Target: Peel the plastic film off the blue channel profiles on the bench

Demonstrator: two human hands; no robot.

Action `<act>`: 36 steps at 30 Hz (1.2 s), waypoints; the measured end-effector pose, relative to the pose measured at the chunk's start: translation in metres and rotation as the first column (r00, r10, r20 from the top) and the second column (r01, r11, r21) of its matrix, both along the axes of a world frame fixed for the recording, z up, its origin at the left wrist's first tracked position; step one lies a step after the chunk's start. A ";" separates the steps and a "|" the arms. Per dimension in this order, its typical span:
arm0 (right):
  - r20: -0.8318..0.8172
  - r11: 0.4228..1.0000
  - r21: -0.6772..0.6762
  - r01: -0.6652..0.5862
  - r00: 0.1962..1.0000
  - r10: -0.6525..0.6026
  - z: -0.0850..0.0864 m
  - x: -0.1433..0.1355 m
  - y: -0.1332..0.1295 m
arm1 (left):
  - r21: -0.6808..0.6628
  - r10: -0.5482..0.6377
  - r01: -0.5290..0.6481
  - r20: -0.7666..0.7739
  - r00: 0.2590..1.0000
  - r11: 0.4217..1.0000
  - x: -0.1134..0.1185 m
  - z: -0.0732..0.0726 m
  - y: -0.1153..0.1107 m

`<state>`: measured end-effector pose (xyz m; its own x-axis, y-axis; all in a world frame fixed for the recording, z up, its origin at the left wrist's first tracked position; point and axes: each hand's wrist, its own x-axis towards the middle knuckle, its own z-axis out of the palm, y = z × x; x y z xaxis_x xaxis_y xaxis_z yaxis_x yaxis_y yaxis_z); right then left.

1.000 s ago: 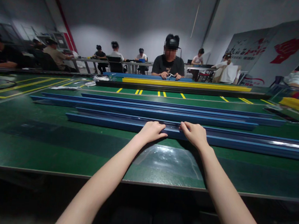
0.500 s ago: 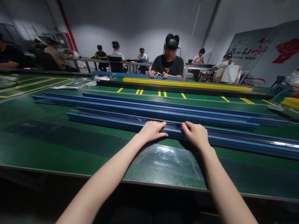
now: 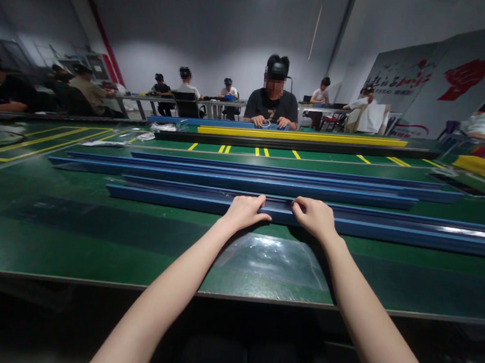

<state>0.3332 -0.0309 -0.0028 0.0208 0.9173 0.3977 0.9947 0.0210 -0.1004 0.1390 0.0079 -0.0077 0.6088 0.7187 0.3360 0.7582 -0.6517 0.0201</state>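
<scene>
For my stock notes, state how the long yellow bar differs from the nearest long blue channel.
The long yellow bar shows both ends; the long blue channel leaves view at right. The bar lies farther off; the channel is near, touched by the left hand and right hand. Both look straight.

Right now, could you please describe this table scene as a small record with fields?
left hand: on nearest blue rail, grip unclear
right hand: on same rail, grip unclear
behind: other blue rails, then black bar, yellow bar
front: clear film on green table
opposite: person in dark shirt
</scene>
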 end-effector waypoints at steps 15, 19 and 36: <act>0.060 1.000 0.019 0.001 0.998 -0.003 0.001 -0.007 -0.002 | -0.030 -0.005 0.005 0.008 1.000 1.000 -0.001 0.001 -0.001; 0.099 0.999 0.026 -0.026 0.995 0.023 -0.001 -0.012 -0.002 | -0.017 0.006 -0.006 0.011 1.000 1.000 0.000 0.000 0.000; 0.145 1.000 0.010 -0.002 0.989 0.001 -0.004 -0.011 0.003 | -0.001 -0.015 0.015 -0.009 1.000 1.000 0.000 -0.002 -0.001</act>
<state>0.3219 -0.0284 -0.0069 -0.0389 0.9133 0.4055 0.9987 0.0226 0.0450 0.1387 0.0070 -0.0094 0.6224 0.7097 0.3301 0.7484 -0.6630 0.0143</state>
